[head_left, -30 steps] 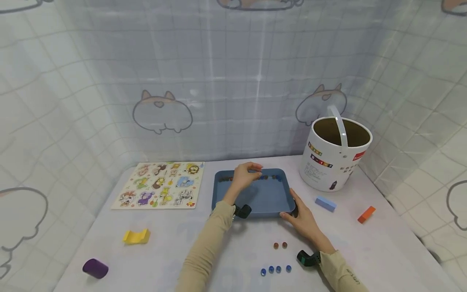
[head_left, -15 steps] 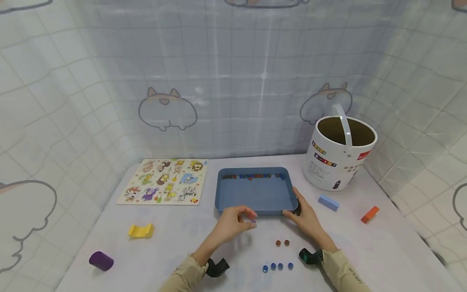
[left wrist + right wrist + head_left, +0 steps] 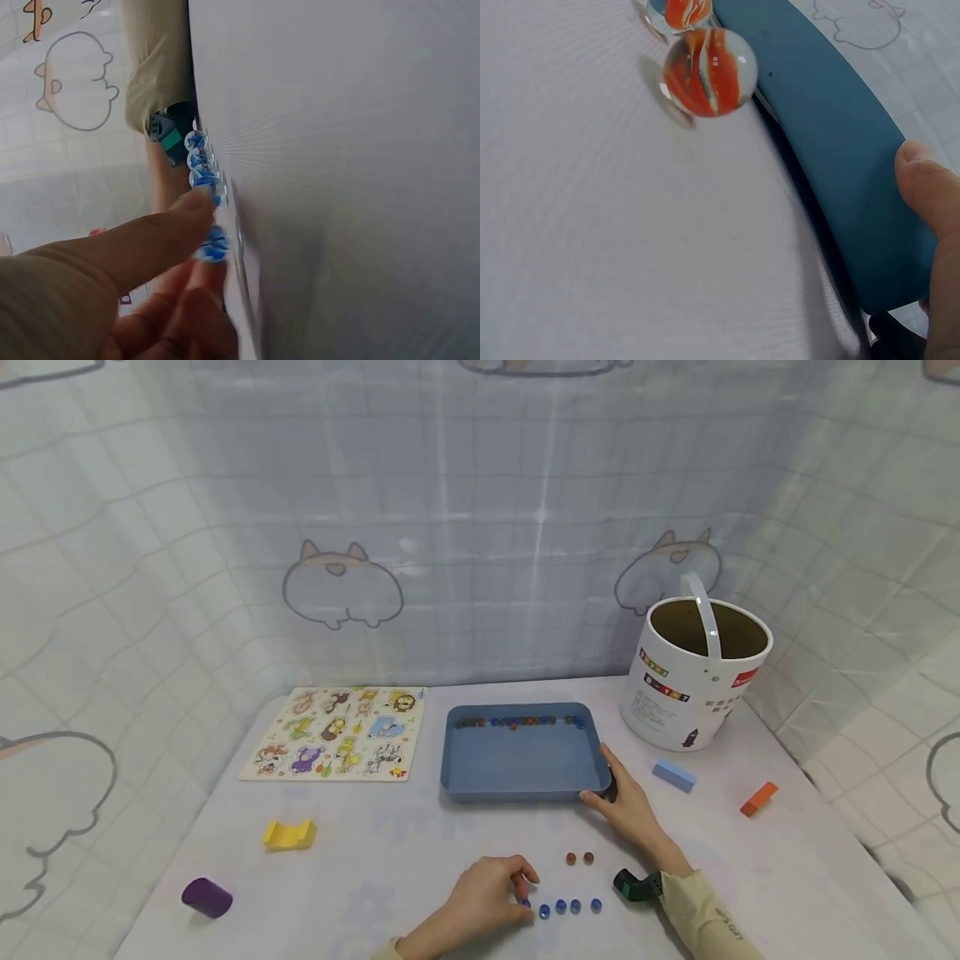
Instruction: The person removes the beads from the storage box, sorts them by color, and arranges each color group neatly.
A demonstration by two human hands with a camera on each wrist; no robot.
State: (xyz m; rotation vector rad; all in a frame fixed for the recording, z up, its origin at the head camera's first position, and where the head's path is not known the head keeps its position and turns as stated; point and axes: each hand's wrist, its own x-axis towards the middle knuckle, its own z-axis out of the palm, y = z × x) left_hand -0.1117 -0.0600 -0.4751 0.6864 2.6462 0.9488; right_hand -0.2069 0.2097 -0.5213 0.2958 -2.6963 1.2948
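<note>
The person's left hand is low over the table, thumb and fingers curved nearly together and pinching a blue marble at their tips. Just to the right of those fingertips lies a row of four more blue marbles, and farther out to the right of the left hand sit two orange marbles, side by side. The right hand grips the near right corner of a blue tray, its thumb against the near wall and its fingers along the right side. Ahead and left of the right hand, a line of mixed marbles lies inside the tray by its far wall. Right of this hand are a light blue block and, farther off, an orange block; beyond it stands a white bucket. Well left of the left hand are a yellow block and a purple cylinder.
</note>
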